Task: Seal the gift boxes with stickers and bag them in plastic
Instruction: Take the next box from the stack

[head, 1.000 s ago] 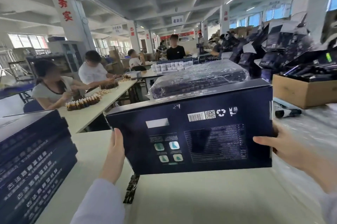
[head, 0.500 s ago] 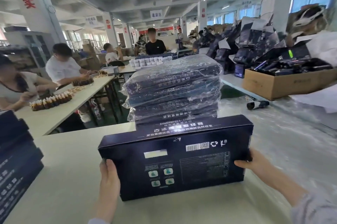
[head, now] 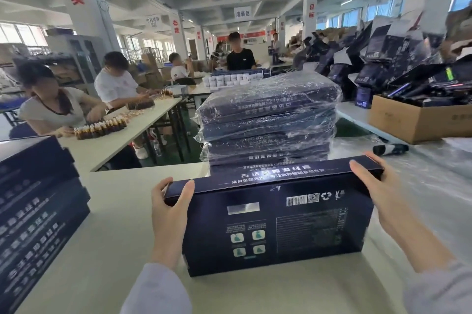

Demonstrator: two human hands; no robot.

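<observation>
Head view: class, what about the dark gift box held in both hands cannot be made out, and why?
- gift box: far face turned away from the head view, so any sticker seal is unseen.
- small print: too small and blurred to read.
- box stack: cut off by the left edge.

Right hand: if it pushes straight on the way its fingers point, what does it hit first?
The right hand points forward and left over the end of the gift box it holds. Past that, it would probably first meet the stack of plastic-wrapped boxes behind, though depth is unclear.
</observation>
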